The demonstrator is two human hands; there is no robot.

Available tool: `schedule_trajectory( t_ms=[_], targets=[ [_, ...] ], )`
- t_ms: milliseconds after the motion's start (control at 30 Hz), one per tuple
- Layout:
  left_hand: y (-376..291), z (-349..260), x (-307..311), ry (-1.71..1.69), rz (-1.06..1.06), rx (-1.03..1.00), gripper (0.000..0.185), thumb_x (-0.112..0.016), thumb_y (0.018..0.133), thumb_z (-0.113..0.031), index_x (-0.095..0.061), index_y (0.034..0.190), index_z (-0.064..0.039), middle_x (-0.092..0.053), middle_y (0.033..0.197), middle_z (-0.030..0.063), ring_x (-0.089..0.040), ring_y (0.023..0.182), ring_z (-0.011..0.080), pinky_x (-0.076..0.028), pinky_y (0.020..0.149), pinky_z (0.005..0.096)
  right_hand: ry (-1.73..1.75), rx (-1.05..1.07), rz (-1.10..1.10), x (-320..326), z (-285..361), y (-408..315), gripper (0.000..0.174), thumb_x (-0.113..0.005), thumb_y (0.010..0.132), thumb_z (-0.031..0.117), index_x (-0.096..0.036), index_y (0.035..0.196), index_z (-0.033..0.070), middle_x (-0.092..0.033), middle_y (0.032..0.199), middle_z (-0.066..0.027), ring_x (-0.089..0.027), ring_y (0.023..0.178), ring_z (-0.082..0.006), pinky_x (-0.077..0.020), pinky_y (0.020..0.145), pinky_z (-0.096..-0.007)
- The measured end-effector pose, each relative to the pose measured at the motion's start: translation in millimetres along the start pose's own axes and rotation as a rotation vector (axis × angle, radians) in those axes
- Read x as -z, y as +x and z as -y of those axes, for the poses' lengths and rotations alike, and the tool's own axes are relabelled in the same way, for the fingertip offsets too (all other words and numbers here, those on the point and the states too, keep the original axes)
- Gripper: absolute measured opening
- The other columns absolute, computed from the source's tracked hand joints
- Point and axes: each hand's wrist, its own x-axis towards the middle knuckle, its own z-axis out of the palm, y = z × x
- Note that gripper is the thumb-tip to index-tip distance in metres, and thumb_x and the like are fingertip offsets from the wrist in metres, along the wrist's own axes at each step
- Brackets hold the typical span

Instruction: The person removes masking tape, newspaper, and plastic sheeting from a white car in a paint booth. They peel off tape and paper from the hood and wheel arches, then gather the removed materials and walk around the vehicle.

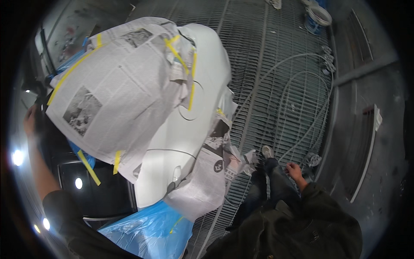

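Note:
My left hand [30, 121] reaches to the far left, beside the dark upper edge of a car; its fingers are partly hidden, and I cannot tell what they hold. Newspaper sheets [113, 84] with yellow masking tape [72, 75] lie over the car's windows and rear. The white car body panel [161, 139] shows between them and a lower newspaper sheet [200, 181]. Blue plastic film [155, 230] hangs below the panel. Near my legs, my right hand [292, 170] hangs over the grating with its fingers curled; no object shows in it.
Metal floor grating [249, 64] runs beside the car. A hose [284, 61] loops over it on the right. A bucket [318, 19] stands at the upper right, near crumpled material [327, 60] by the wall. A dark car window [97, 187] lies below the newspaper.

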Motion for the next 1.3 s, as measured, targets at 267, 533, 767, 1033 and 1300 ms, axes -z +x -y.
schedule_trajectory(
  t_ms=[267,533,767,1033,1300],
  targets=[
    [56.6,52.0,32.7,0.353,-0.097,-0.052,0.058,-0.05,0.092,-0.054,-0.062,0.123,-0.006,-0.067,0.113,0.0137,-0.063,0.108,0.0273,-0.046,0.091,0.0354,-0.119,-0.046,0.036,2.4,-48.9,-4.1,0.023,-0.053,0.095,0.022,-0.063,0.096,0.001,-0.066,0.082,-0.0074,-0.063,0.07,-0.0148,-0.0495,0.058,-0.0319],
    [-18.1,48.7,12.5,0.399,-0.129,-0.28,0.04,-0.038,0.1,-0.031,-0.064,0.119,-0.007,-0.065,0.115,0.0168,-0.059,0.109,0.0351,-0.045,0.094,0.0422,-0.108,0.062,0.049,-15.1,-6.8,2.6,0.023,-0.057,0.093,0.022,-0.063,0.094,-0.001,-0.064,0.076,-0.0075,-0.061,0.065,-0.0141,-0.0474,0.056,-0.0295],
    [-206.4,-69.8,81.9,-0.452,-0.483,0.038,0.042,-0.044,0.102,-0.03,-0.059,0.116,0.006,-0.063,0.112,0.0156,-0.059,0.107,0.0242,-0.044,0.095,0.0353,-0.019,0.159,0.225,-31.0,-40.9,55.1,0.023,-0.055,0.093,0.018,-0.058,0.078,0.0,-0.054,0.061,-0.0055,-0.051,0.049,-0.015,-0.0386,0.043,-0.0289],
    [-508.4,-18.8,217.6,-1.24,-0.655,0.12,0.019,-0.047,0.102,-0.021,-0.054,0.089,-0.008,-0.052,0.078,0.0013,-0.05,0.072,0.0104,-0.043,0.066,0.027,-0.189,0.047,0.416,-37.4,21.8,70.6,0.019,-0.055,0.09,0.016,-0.062,0.093,-0.001,-0.063,0.074,-0.0113,-0.061,0.058,-0.02,-0.0484,0.047,-0.0354],
    [-916.8,-13.3,213.1,-0.904,-1.31,1.051,0.04,-0.054,0.097,-0.034,-0.037,0.065,-0.019,-0.029,0.056,-0.0066,-0.029,0.047,0.007,-0.024,0.042,0.0271,-0.39,0.104,0.864,-123.3,102.0,-23.8,0.021,-0.06,0.093,0.022,-0.063,0.093,0.001,-0.062,0.074,-0.0049,-0.059,0.06,-0.0142,-0.0465,0.052,-0.0271]
  ],
)
